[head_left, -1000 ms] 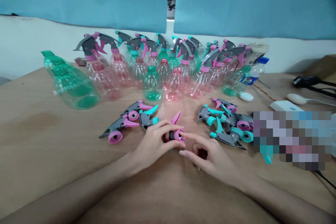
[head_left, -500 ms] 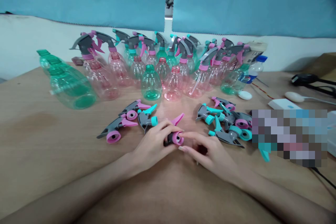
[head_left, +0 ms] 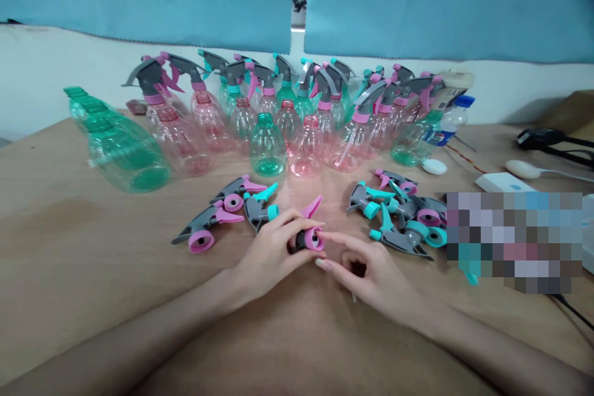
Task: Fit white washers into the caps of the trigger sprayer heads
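My left hand (head_left: pixel 273 253) grips a trigger spray head (head_left: pixel 299 240) with a grey-black body, a pink trigger and a pink collar. The collar's open end faces right, and a pale inner part shows inside it. My right hand (head_left: pixel 375 266) has its index fingertip at that opening, with the thumb apart below. Its other fingers curl in. A thin pale piece (head_left: pixel 354 298) pokes out under them; what it is, I cannot make out. Loose trigger spray heads lie left (head_left: pixel 202 229) and right (head_left: pixel 403 241) of my hands, with pink or teal collars.
Behind stand several clear bottles, pink (head_left: pixel 306 151) and green (head_left: pixel 268 151), some topped with spray heads. Green bottles (head_left: pixel 125 154) lean or lie at left. At right are a blue-capped bottle (head_left: pixel 452 120), a white oval object (head_left: pixel 434 166), cables and a blurred-out patch.
The held spray head has shifted slightly, its collar turning a little. My right index finger stays at the collar. The thin pale piece shows further out below my right hand.
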Action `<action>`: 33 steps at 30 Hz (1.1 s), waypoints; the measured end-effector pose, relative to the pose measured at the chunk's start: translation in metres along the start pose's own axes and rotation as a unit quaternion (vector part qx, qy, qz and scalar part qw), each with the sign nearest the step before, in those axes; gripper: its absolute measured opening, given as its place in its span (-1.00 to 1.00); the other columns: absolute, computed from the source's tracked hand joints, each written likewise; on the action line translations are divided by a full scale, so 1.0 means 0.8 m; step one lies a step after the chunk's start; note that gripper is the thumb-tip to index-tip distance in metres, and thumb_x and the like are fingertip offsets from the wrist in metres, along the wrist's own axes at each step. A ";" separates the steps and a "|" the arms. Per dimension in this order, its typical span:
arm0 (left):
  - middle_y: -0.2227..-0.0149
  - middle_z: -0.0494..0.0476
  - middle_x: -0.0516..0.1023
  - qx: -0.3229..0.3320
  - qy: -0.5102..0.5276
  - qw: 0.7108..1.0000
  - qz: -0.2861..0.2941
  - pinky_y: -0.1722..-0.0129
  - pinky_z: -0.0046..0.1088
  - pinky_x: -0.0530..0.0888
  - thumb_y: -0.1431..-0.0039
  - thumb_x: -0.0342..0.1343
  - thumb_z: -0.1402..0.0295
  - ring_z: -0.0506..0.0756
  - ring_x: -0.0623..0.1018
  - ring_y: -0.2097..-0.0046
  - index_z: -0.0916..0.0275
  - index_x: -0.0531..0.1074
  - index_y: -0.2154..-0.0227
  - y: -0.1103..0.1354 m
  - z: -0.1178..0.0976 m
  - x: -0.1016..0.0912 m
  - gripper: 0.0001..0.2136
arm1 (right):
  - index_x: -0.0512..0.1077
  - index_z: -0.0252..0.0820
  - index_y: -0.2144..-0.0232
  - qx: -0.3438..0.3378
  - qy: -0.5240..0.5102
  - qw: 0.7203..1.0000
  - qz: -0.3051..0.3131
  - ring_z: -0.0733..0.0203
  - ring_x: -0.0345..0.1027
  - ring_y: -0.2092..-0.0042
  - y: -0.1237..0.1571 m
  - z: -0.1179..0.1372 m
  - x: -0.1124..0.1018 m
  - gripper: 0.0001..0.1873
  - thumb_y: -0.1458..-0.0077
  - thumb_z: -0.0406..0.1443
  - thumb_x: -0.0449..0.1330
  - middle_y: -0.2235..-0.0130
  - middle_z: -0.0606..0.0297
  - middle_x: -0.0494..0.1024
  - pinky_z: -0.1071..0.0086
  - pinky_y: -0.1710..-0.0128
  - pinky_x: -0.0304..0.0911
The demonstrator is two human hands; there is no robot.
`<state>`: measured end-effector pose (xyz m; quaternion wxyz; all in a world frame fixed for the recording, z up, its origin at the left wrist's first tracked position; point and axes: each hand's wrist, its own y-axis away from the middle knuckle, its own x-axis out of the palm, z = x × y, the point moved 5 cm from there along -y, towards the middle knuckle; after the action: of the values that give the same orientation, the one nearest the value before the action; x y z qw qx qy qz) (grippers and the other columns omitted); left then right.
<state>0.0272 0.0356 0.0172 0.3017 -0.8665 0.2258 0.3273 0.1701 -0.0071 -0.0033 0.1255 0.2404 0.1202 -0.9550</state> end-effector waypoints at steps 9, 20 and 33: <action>0.23 0.05 0.43 0.014 0.012 1.000 0.013 0.21 -0.46 0.43 -0.11 0.18 0.43 0.03 0.47 0.22 0.21 0.41 0.13 0.002 -0.002 0.001 -0.76 | 0.36 -0.26 0.07 0.017 -0.057 0.998 0.000 0.41 0.06 0.64 -0.004 -0.001 -0.003 -0.65 -0.10 -0.22 0.17 0.66 0.58 0.18 0.51 0.61 0.03; 0.22 0.09 0.44 0.037 -0.026 0.999 0.006 0.22 -0.42 0.45 -0.15 0.14 0.36 0.06 0.49 0.23 0.19 0.39 0.12 0.008 -0.003 0.005 -0.78 | 0.30 -0.21 0.08 -0.020 -0.006 1.000 -0.013 0.42 0.01 0.65 -0.001 -0.001 -0.003 -0.69 -0.11 -0.27 0.15 0.67 0.62 0.11 0.52 0.63 -0.02; 0.25 0.14 0.46 0.088 -0.078 0.993 0.011 0.35 -0.47 0.46 -0.23 0.05 0.36 0.06 0.50 0.28 0.27 0.39 0.16 0.010 -0.016 0.006 -0.84 | 0.21 -0.16 0.21 -0.046 -0.002 0.998 0.034 0.41 0.06 0.59 0.000 0.005 0.000 -0.79 -0.07 -0.40 0.12 0.60 0.59 0.11 0.51 0.58 -0.05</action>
<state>0.0315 0.0206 0.0185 0.3901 -0.8059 0.2386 0.3760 0.1682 -0.0081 -0.0003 0.1689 0.2369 0.1551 -0.9441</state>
